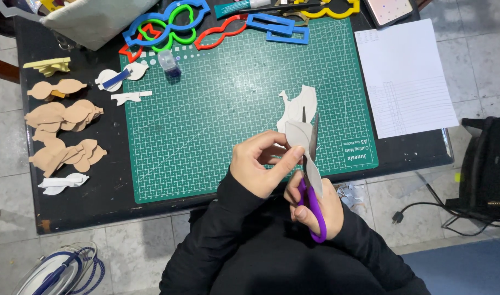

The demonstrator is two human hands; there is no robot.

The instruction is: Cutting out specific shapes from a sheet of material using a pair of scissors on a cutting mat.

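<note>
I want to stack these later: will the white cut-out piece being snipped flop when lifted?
Probably thin and light: the white piece stands upright from the left hand. It bends near the scissors in the right hand, so likely flexible.

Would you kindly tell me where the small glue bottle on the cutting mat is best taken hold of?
Grip the glue bottle by its clear body, from above or its open right side on the mat. It is small, and white cut-outs crowd its left.
</note>
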